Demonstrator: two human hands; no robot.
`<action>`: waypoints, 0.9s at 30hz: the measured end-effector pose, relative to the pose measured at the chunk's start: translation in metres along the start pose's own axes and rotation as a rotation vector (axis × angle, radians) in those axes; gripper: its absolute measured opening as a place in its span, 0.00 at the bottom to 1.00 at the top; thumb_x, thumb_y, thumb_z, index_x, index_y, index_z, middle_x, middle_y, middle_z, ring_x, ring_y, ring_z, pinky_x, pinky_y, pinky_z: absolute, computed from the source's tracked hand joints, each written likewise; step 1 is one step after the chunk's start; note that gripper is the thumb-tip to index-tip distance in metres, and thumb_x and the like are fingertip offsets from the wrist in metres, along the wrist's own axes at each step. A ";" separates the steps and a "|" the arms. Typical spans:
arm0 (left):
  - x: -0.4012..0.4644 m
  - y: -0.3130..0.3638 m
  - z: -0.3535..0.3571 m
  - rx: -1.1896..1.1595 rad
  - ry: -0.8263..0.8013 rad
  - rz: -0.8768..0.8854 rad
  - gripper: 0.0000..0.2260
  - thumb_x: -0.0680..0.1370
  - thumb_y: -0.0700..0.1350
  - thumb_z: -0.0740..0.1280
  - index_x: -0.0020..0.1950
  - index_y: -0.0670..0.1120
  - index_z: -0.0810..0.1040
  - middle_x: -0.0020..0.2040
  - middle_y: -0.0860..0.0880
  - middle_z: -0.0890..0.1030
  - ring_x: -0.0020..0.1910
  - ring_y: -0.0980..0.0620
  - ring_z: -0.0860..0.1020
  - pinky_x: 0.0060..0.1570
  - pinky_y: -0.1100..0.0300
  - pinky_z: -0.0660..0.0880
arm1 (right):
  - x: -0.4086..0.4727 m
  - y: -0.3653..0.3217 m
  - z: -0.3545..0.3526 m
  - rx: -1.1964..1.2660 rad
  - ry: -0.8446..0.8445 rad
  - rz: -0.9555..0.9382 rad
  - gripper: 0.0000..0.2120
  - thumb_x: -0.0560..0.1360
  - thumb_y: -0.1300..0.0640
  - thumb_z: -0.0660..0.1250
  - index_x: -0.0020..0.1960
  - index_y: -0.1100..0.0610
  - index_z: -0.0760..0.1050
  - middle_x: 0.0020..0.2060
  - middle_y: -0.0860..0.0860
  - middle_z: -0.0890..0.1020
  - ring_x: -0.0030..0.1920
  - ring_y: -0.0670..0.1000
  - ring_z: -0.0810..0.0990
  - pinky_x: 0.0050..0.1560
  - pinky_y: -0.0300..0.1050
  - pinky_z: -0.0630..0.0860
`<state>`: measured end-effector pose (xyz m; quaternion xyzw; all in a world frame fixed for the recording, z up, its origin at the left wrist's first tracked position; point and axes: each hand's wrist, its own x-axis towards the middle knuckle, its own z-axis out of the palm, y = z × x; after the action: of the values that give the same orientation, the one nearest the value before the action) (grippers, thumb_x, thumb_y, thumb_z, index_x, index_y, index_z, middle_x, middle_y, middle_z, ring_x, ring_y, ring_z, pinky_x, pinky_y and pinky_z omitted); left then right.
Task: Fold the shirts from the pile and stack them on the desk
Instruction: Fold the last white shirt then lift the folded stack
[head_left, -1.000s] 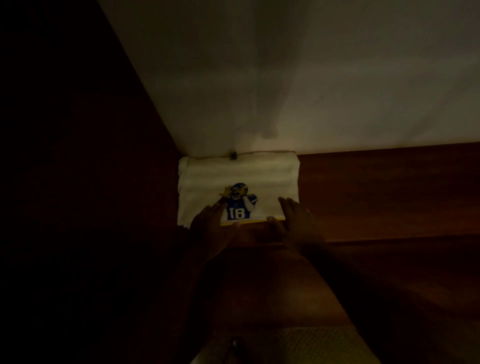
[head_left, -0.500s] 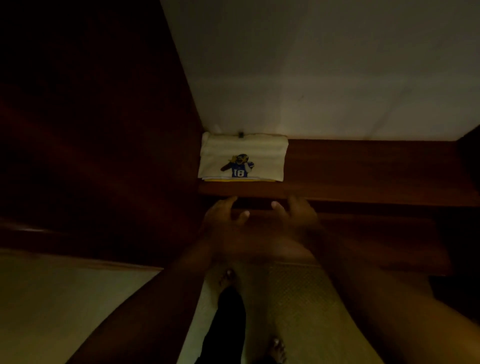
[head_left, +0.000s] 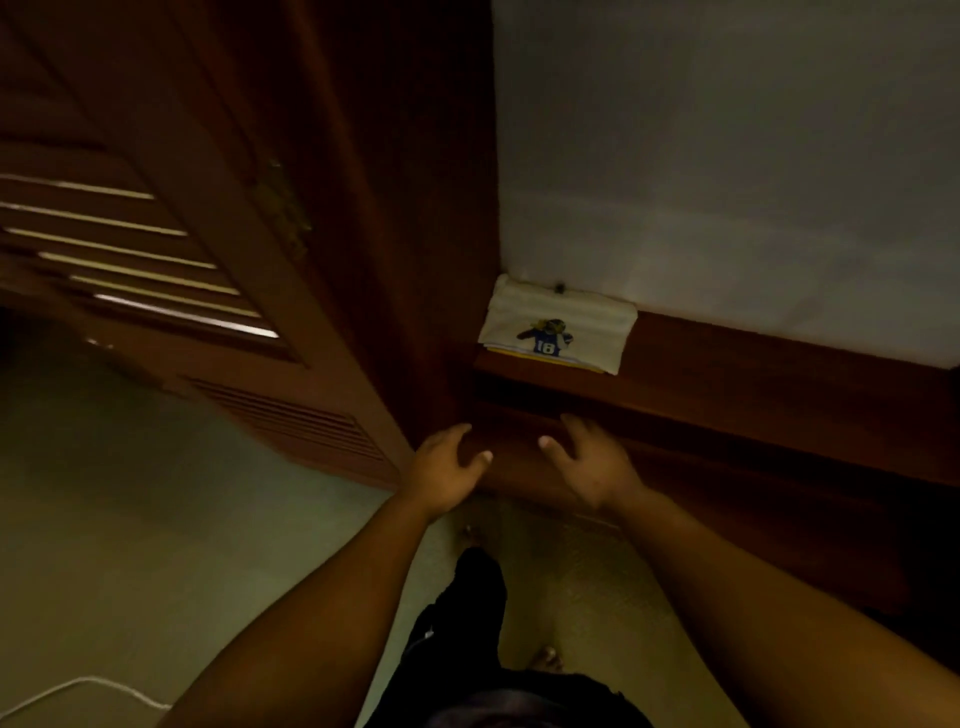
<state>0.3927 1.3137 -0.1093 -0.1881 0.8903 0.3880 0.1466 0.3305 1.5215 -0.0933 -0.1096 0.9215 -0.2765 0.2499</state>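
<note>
**Folded shirts on the dark wooden desk**

The desk (head_left: 753, 374) is a dark reddish-brown wooden surface running from the middle of the frame toward the right edge, its back against a pale wall. At its left end, in the corner just right of centre, lies a white folded shirt (head_left: 558, 325) printed with a figure in a blue jersey numbered 18. A yellow edge of another folded garment (head_left: 540, 359) shows beneath it along the front. A small dark object sits at the shirt's back edge; it is too dim to identify.
</note>
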 end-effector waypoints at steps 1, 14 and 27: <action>-0.008 -0.004 -0.007 0.000 0.009 -0.013 0.27 0.78 0.56 0.65 0.75 0.49 0.64 0.72 0.45 0.68 0.71 0.47 0.66 0.69 0.52 0.65 | -0.002 -0.010 0.003 -0.012 -0.012 -0.027 0.31 0.80 0.38 0.54 0.77 0.52 0.57 0.74 0.55 0.63 0.73 0.56 0.62 0.72 0.54 0.61; -0.077 -0.116 -0.101 -0.018 0.233 -0.201 0.28 0.78 0.58 0.63 0.75 0.48 0.63 0.73 0.47 0.68 0.71 0.49 0.67 0.67 0.60 0.62 | 0.010 -0.170 0.097 -0.179 -0.265 -0.292 0.30 0.79 0.40 0.57 0.76 0.53 0.59 0.73 0.55 0.65 0.72 0.57 0.63 0.71 0.54 0.61; -0.084 -0.315 -0.263 -0.069 0.417 -0.440 0.28 0.78 0.56 0.63 0.75 0.46 0.64 0.73 0.46 0.67 0.72 0.47 0.65 0.70 0.56 0.62 | 0.079 -0.390 0.252 -0.356 -0.403 -0.480 0.29 0.80 0.43 0.57 0.76 0.56 0.58 0.74 0.56 0.64 0.73 0.56 0.62 0.72 0.49 0.60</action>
<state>0.5786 0.9385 -0.1030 -0.4569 0.8253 0.3300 0.0345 0.4197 1.0591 -0.0863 -0.4171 0.8353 -0.1354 0.3316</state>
